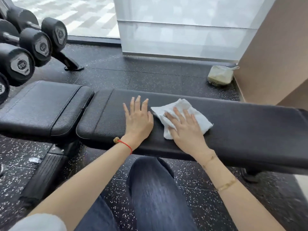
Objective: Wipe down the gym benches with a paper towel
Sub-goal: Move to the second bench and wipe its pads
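Note:
A black padded gym bench (241,130) runs across the view, with its separate seat pad (41,107) at the left. A white paper towel (196,114) lies spread on the long pad. My right hand (186,129) presses flat on the towel with straight fingers. Just left of the towel, my left hand (138,119) rests flat on the bare pad, fingers spread, holding nothing. A red string bracelet circles my left wrist.
A rack of black dumbbells (25,47) stands at the far left. A pale green pouch (220,75) lies on the speckled rubber floor by a tan wall (275,55). My knee in dark trousers (150,189) is right before the bench. Frosted glass stands behind.

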Demonstrator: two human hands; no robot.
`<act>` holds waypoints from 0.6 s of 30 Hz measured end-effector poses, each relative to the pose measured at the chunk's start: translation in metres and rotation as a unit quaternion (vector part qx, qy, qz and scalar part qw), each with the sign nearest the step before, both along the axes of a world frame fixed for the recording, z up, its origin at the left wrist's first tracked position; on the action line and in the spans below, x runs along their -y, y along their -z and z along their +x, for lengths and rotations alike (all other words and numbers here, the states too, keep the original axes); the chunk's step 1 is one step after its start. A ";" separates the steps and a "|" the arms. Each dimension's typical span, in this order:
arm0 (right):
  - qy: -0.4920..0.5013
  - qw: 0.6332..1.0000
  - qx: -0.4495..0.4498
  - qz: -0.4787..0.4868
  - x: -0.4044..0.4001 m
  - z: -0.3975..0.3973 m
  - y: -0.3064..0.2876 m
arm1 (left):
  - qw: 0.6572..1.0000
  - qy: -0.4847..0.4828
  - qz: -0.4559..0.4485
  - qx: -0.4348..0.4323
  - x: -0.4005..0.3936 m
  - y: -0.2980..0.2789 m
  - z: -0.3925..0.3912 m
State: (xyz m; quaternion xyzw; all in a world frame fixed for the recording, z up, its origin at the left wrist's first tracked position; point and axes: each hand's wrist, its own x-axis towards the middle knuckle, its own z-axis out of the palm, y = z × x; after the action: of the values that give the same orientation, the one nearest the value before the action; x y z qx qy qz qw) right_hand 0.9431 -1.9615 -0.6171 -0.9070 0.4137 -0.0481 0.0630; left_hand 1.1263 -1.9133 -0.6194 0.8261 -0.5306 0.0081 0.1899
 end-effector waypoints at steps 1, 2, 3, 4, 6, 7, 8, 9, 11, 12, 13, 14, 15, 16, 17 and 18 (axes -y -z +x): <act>0.025 1.000 -0.001 0.003 0.008 -0.018 0.000 | 1.000 0.010 0.002 -0.006 0.003 0.002 -0.006; 0.062 0.998 -0.005 0.006 0.020 -0.034 0.000 | 1.000 0.019 0.006 -0.010 0.006 0.004 -0.011; 0.104 0.994 -0.008 0.011 0.034 -0.046 -0.002 | 1.000 0.025 0.010 -0.013 0.008 0.006 -0.015; 0.149 0.989 -0.010 0.018 0.049 -0.052 -0.005 | 0.999 0.027 0.014 -0.014 0.009 0.007 -0.018; 0.221 0.975 -0.007 0.021 0.071 -0.046 -0.012 | 1.000 0.021 0.014 -0.007 0.011 0.009 -0.019; 0.234 0.972 -0.005 0.018 0.074 -0.036 -0.013 | 1.000 0.017 0.012 -0.003 0.011 0.010 -0.019; 0.230 0.973 -0.002 0.021 0.070 -0.024 -0.014 | 1.000 0.014 0.010 0.001 0.011 0.010 -0.019; 0.206 0.978 0.002 0.020 0.062 -0.013 -0.014 | 1.000 0.013 0.007 0.004 0.010 0.010 -0.019; 0.129 0.992 0.010 -0.003 0.031 0.000 -0.007 | 1.000 0.014 0.004 0.010 0.010 0.010 -0.020; 0.091 0.996 0.013 -0.010 0.014 -0.001 -0.005 | 1.000 0.012 0.005 0.012 0.010 0.010 -0.020; 0.060 0.998 0.018 -0.009 0.000 -0.007 -0.003 | 1.000 0.011 0.006 0.013 0.009 0.011 -0.020; 0.041 0.999 0.024 -0.001 -0.007 -0.018 -0.001 | 1.000 0.012 0.007 0.014 0.009 0.010 -0.019; 0.037 0.999 0.028 0.007 -0.009 -0.032 -0.001 | 1.000 0.014 0.007 0.014 0.008 0.010 -0.018; 0.050 0.998 0.026 0.012 -0.006 -0.047 -0.002 | 1.000 0.017 0.007 0.013 0.008 0.010 -0.018; 0.080 0.996 0.025 0.012 0.003 -0.064 -0.002 | 1.000 0.018 0.007 0.012 0.008 0.010 -0.018; 0.122 0.992 0.021 0.012 0.016 -0.079 -0.003 | 1.000 0.018 0.008 0.010 0.008 0.009 -0.018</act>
State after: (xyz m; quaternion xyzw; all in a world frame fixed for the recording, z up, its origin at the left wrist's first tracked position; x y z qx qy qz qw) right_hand 0.8636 -1.9775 -0.6146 -0.8477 0.5203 -0.0693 0.0766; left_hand 1.1084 -1.9211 -0.6288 0.8178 -0.5473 0.0081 0.1780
